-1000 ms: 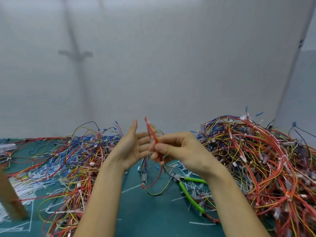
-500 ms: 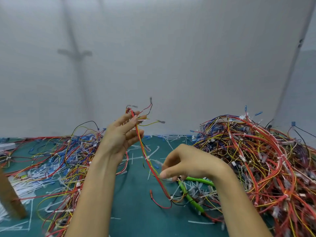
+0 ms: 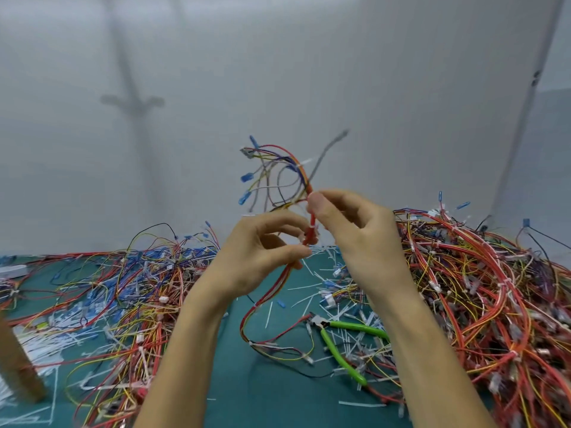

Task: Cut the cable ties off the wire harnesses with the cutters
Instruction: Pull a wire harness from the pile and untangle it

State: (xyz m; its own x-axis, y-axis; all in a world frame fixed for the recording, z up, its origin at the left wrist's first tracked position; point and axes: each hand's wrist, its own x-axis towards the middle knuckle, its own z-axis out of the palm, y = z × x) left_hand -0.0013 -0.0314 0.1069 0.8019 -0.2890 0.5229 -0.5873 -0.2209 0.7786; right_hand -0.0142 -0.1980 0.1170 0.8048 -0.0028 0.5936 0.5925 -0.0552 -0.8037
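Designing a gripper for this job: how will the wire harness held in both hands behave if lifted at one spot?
Probably floppy: below the left hand the wire harness sags in loops down to the mat. Likely light, since pinches by the left and the right hand hold it up. Its splayed blue-tipped ends may snag.

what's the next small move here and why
Probably the right hand lets go and reaches down for the cutters. Both hands pinch the harness in the air, a white tie shows between them, and the cutters lie unheld on the mat beside the right forearm; the left hand can hold the harness alone.
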